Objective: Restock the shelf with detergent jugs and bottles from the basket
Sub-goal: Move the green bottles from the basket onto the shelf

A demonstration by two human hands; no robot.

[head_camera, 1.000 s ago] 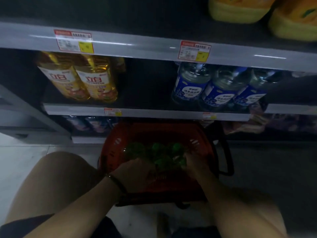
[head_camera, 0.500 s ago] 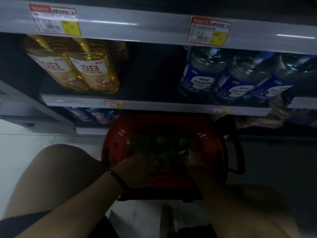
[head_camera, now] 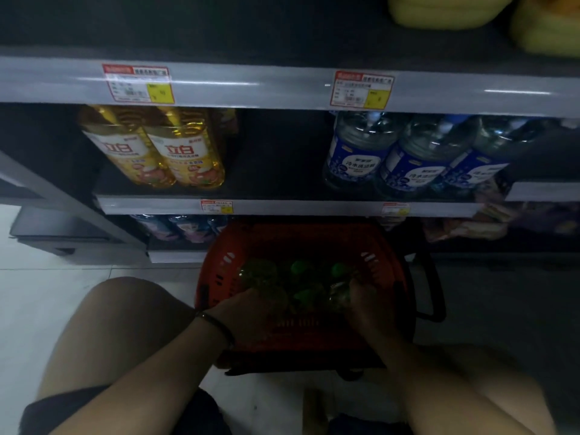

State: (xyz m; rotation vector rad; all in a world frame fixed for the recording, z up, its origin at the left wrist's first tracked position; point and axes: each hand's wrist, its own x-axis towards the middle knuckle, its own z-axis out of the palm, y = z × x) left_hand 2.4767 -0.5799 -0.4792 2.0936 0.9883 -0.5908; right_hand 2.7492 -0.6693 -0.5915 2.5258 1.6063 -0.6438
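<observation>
A red plastic basket [head_camera: 219, 277] stands on the floor in front of the shelf, between my knees. Inside it lie several bottles with green caps [head_camera: 299, 267]. My left hand [head_camera: 251, 312] reaches down into the basket's left side, fingers curled over a bottle there. My right hand [head_camera: 367, 301] is in the basket's right side, wrapped around a clear bottle [head_camera: 337, 296]. The dim light hides how firmly either hand grips. On the middle shelf [head_camera: 282, 207] stand yellow detergent bottles [head_camera: 185, 152] at left and blue-labelled clear jugs [head_camera: 357, 152] at right, with a dark gap between them.
Yellow jugs [head_camera: 445, 11] sit on the top shelf at right. Pink-labelled bottles [head_camera: 182, 227] fill the bottom shelf at left, packets [head_camera: 470, 227] at right. The basket's black handle [head_camera: 436, 287] hangs to its right. My bare knees flank the basket.
Both hands stay in the basket; the right hand has closed further round a clear bottle. My head has tilted up a little, bringing the top shelf back into view.
</observation>
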